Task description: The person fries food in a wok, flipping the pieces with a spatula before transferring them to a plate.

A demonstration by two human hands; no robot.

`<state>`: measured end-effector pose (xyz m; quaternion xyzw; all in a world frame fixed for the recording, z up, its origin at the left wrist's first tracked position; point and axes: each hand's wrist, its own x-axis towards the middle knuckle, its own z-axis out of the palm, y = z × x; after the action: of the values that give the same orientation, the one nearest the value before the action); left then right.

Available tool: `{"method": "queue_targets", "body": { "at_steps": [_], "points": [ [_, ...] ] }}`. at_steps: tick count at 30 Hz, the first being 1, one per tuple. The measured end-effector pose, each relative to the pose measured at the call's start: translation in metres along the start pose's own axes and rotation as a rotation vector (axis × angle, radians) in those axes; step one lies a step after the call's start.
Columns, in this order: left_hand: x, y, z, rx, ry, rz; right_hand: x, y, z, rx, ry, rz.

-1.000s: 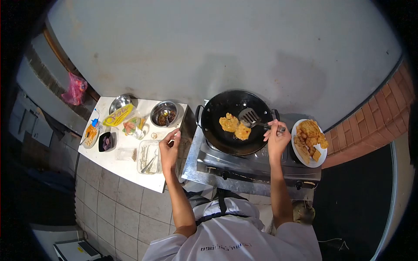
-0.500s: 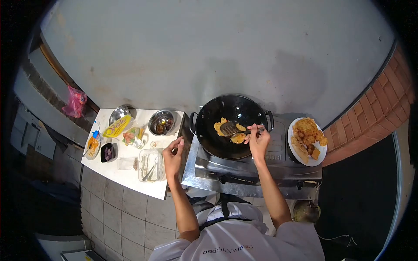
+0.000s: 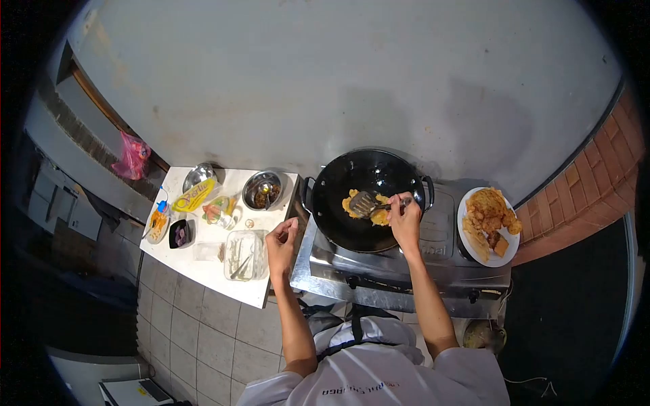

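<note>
My right hand [image 3: 405,220] is closed around the handle of a dark slotted spatula [image 3: 364,204]. The spatula's blade rests over golden fried fritters [image 3: 380,218] inside a black wok [image 3: 338,227] with two side handles. Part of the fritters is hidden under the blade. Left of the wok, my left hand [image 3: 282,247] hovers near the table's right edge with loosely curled fingers and holds nothing that I can see. Close to it is a clear rectangular container [image 3: 256,238] with whitish residue and a spoon [image 3: 242,266] inside.
The wok sits on a metal stove [image 3: 433,271]. On the stove's right side is a white plate [image 3: 467,237] of fried food. The white table [image 3: 203,274] bears steel bowls [image 3: 263,189], a yellow packet [image 3: 194,195], a black dish [image 3: 180,233] and an orange-topped plate [image 3: 158,227]. A wall [image 3: 379,61] stands behind.
The view has shifted slightly, so everything sits a little further right. The spatula blade has turned and shows more of its slotted face over the fritters. My left hand stays beside the table.
</note>
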<state>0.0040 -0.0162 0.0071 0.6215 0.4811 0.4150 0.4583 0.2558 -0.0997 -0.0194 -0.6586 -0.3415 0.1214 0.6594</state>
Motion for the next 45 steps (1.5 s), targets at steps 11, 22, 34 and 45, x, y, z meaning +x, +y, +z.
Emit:
{"method": "queue_targets", "body": {
  "at_steps": [11,22,34,45],
  "points": [
    [0.011,0.001,0.01,-0.018,-0.031,-0.032,0.012,0.003,-0.011,-0.046,-0.253,-0.119],
    [0.022,0.003,0.013,-0.087,-0.069,0.009,0.044,0.004,-0.008,0.022,-0.327,-0.214],
    [0.04,0.004,0.003,-0.07,-0.084,0.011,0.0,-0.031,-0.048,0.109,-0.07,-0.048],
    [0.099,-0.004,0.014,0.334,-0.186,0.225,0.002,-0.077,-0.041,-0.311,-0.115,-0.149]
  ]
}}
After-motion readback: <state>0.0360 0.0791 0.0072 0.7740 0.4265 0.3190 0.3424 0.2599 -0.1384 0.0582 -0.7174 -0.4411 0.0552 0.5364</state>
